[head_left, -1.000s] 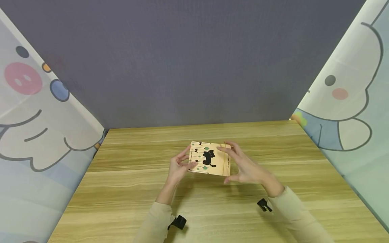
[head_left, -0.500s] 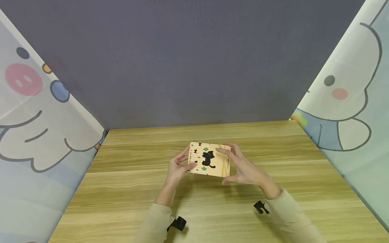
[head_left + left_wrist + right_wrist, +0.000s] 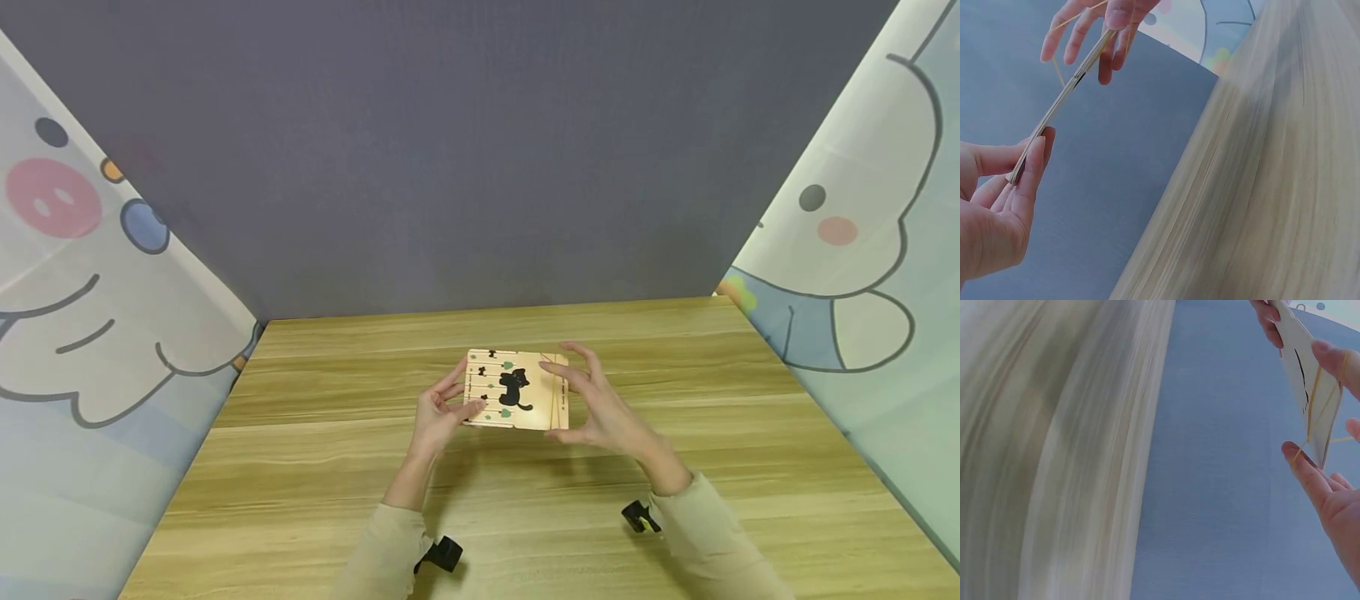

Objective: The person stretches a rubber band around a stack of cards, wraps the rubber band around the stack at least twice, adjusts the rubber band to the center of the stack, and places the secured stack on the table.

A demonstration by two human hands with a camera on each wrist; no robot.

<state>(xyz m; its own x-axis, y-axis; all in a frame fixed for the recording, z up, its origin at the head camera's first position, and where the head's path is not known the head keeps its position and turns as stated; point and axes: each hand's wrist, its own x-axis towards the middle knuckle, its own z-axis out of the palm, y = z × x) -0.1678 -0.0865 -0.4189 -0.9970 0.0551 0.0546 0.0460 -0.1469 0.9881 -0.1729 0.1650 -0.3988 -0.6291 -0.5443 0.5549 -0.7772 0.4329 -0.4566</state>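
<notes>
A thin cream notebook (image 3: pixel 538 390) with a black cat and green leaves on its cover is held up above the table, its layered edge (image 3: pixel 1059 100) showing in the left wrist view. My left hand (image 3: pixel 437 422) pinches its left end, thumb on the cover and fingers behind. Around the right end runs a thin yellow rubber band (image 3: pixel 1314 400). My right hand (image 3: pixel 606 410) spreads its fingers at that end and has the band stretched over them. In the right wrist view, one fingertip (image 3: pixel 1324 347) is at the cover and another finger (image 3: pixel 1304 464) is at the lower edge with the band across it.
The wood-grain table (image 3: pixel 300 467) lies below both hands. A dark grey panel (image 3: pixel 480 167) stands along its back edge. Cartoon-printed curtains (image 3: pixel 75 333) hang at the left and right sides. A black wrist-camera mount (image 3: pixel 447 553) shows by each sleeve.
My right fingers have shifted on the rubber band, one finger lifting away above the notebook's top edge and the thumb coming closer to its lower edge. The left hand keeps its grip.
</notes>
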